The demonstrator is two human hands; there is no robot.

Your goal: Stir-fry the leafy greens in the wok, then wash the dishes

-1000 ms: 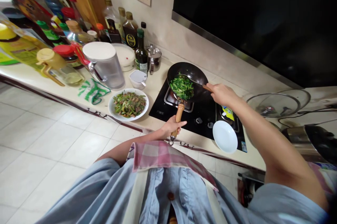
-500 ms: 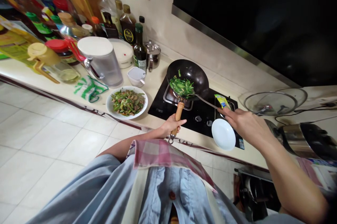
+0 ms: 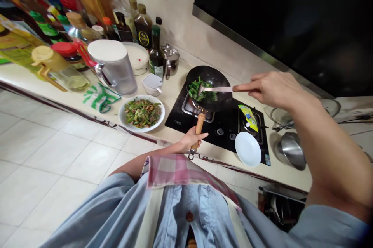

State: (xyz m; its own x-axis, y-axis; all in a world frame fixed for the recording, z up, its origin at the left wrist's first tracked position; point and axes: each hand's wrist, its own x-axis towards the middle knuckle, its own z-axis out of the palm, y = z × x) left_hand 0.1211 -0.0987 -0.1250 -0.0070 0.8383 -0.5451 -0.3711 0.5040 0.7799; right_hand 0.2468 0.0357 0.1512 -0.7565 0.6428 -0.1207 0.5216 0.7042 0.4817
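Observation:
My left hand is wrapped round the wooden handle of a black wok, which stands on the left burner of the black gas hob. Chopped green leafy vegetables lie in the wok. Raised to the right of the wok, my right hand grips the wooden end of a metal spatula. The spatula's blade is down among the greens. On the hob's right side are an empty white plate and a yellow-green packet.
A plate of cooked green pepper and meat sits left of the hob. Behind it stand a water jug, a white lidded tub and several bottles. A metal bowl is at right. The dark range hood overhangs.
My right hand has risen and moved up beside the wok's right side, swinging the spatula from a low slant to nearly level. My left hand stays on the wok handle.

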